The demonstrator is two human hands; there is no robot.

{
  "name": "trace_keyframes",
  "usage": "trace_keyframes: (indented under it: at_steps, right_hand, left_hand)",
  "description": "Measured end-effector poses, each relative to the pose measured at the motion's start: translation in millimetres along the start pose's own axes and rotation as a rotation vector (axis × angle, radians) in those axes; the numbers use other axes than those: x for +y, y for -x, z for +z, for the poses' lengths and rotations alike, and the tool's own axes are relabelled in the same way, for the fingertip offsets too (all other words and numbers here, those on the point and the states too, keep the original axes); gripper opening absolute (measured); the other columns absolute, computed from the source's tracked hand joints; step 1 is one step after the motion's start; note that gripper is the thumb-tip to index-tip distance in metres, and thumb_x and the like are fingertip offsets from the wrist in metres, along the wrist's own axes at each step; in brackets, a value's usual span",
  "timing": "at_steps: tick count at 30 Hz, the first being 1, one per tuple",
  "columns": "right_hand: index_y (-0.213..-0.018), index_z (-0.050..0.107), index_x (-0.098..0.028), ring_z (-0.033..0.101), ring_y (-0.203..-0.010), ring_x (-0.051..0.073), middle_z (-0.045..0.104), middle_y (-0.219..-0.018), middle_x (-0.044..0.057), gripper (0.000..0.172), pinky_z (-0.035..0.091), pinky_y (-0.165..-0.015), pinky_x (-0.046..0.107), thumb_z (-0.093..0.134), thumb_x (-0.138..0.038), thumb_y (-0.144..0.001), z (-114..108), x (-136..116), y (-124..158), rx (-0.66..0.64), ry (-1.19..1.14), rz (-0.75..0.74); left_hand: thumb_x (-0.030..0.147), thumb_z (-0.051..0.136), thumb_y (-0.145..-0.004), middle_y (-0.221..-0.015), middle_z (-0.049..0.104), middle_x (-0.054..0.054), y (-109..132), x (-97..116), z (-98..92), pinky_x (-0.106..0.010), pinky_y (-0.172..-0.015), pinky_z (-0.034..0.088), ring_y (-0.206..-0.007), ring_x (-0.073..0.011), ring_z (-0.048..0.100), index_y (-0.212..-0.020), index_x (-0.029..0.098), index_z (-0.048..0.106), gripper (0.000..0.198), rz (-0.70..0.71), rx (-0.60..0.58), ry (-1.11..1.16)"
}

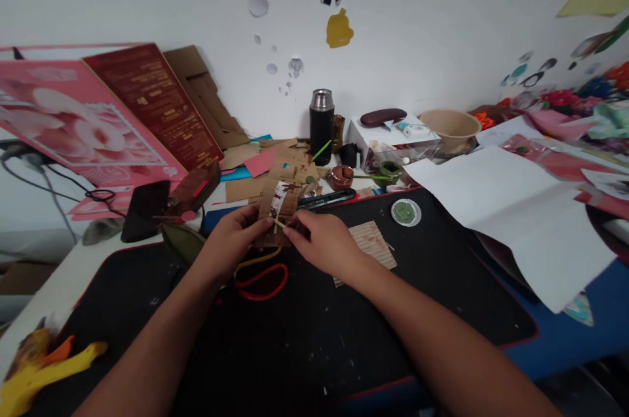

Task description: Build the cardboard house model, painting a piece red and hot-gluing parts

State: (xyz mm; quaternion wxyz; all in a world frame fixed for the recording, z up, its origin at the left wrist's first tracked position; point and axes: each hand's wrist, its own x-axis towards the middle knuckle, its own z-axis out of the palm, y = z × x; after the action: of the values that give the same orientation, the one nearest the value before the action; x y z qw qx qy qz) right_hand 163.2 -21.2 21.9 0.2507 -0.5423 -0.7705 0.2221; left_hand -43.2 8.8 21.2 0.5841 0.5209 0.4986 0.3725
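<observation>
My left hand [234, 233] is closed on a small brown cardboard model [278, 202], held just above the black mat [304, 338]. My right hand [322, 243] pinches a thin wooden stick [280, 225] against the model's lower edge. Both hands meet at the middle of the mat. Red-handled scissors [263, 278] lie on the mat right under my hands. A ribbed cardboard piece [371, 241] lies just right of my right hand.
A black flask [321, 117], a black utility knife [328, 198], a small green-filled lid [405, 212] and cardboard scraps sit behind the mat. White paper sheets [515, 214] cover the right side. Pink boxes [73, 119] lean at the left. A yellow glue gun [44, 368] lies at the near left.
</observation>
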Motion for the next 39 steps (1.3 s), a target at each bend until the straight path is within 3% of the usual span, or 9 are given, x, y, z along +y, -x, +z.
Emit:
trace_keyframes:
  at_steps: [7,11,17,22,32,36,39]
  right_hand:
    - [-0.100,0.073,-0.019,0.064,-0.068,0.016,0.074,-0.078,0.001,0.016,0.041,-0.062,0.026,0.066,-0.033,-0.103,5.2,12.9,-6.3,0.080,-0.362,0.072]
    - [-0.099,0.072,-0.018,0.062,-0.064,0.015,0.069,-0.070,-0.002,0.016,0.040,-0.061,0.026,0.066,-0.033,-0.103,6.4,19.2,-8.8,0.091,-0.458,0.089]
    - [-0.098,0.075,-0.018,0.062,-0.066,0.015,0.070,-0.070,-0.002,0.015,0.039,-0.063,0.026,0.070,-0.031,-0.102,2.0,16.1,-8.1,0.067,-0.354,0.052]
    - [-0.100,0.076,-0.018,0.060,-0.067,0.015,0.073,-0.077,0.000,0.014,0.037,-0.063,0.026,0.071,-0.031,-0.102,0.7,13.1,-7.1,0.075,-0.200,0.018]
    - [-0.101,0.073,-0.018,0.059,-0.067,0.015,0.070,-0.077,0.000,0.016,0.034,-0.063,0.026,0.072,-0.034,-0.102,2.8,13.8,-5.3,0.083,-0.103,-0.005]
    - [-0.103,0.073,-0.018,0.057,-0.064,0.015,0.068,-0.073,-0.001,0.014,0.034,-0.062,0.027,0.073,-0.032,-0.100,2.4,12.8,-5.1,0.099,-0.114,-0.003]
    - [-0.104,0.072,-0.019,0.058,-0.063,0.015,0.067,-0.071,-0.002,0.013,0.037,-0.061,0.027,0.071,-0.032,-0.100,4.0,16.0,-6.2,0.119,-0.252,0.022]
  left_hand:
    - [0.044,0.093,-0.071,-0.107,0.082,-0.008,0.0,0.2,7.0,-0.024,-0.057,0.051,-0.077,-0.0202,0.072,-0.114,0.019,0.079,0.051,0.003,-0.018,0.157]
    - [0.044,0.093,-0.071,-0.100,0.081,-0.008,-0.1,1.6,9.5,-0.021,-0.050,0.049,-0.072,-0.0177,0.069,-0.109,0.017,0.079,0.049,-0.006,-0.005,0.249]
    - [0.047,0.092,-0.074,-0.103,0.081,-0.008,-1.9,-1.1,6.8,-0.023,-0.052,0.053,-0.075,-0.0185,0.071,-0.112,0.018,0.078,0.050,-0.050,0.010,0.258]
    - [0.052,0.090,-0.074,-0.108,0.082,-0.010,0.2,-0.1,8.4,-0.027,-0.062,0.056,-0.081,-0.0228,0.075,-0.111,0.019,0.079,0.051,-0.059,-0.055,0.190]
    - [0.043,0.096,-0.068,-0.114,0.082,-0.011,-0.7,-3.3,8.0,-0.029,-0.070,0.056,-0.090,-0.0258,0.076,-0.117,0.019,0.077,0.058,-0.021,-0.101,0.123]
    - [0.045,0.095,-0.069,-0.111,0.082,-0.012,-1.8,-4.2,8.5,-0.029,-0.069,0.056,-0.088,-0.0262,0.077,-0.118,0.018,0.076,0.059,-0.008,-0.083,0.105]
    - [0.047,0.093,-0.072,-0.111,0.082,-0.012,-2.9,-3.9,7.8,-0.029,-0.066,0.056,-0.084,-0.0241,0.075,-0.118,0.017,0.077,0.057,0.024,-0.058,0.106]
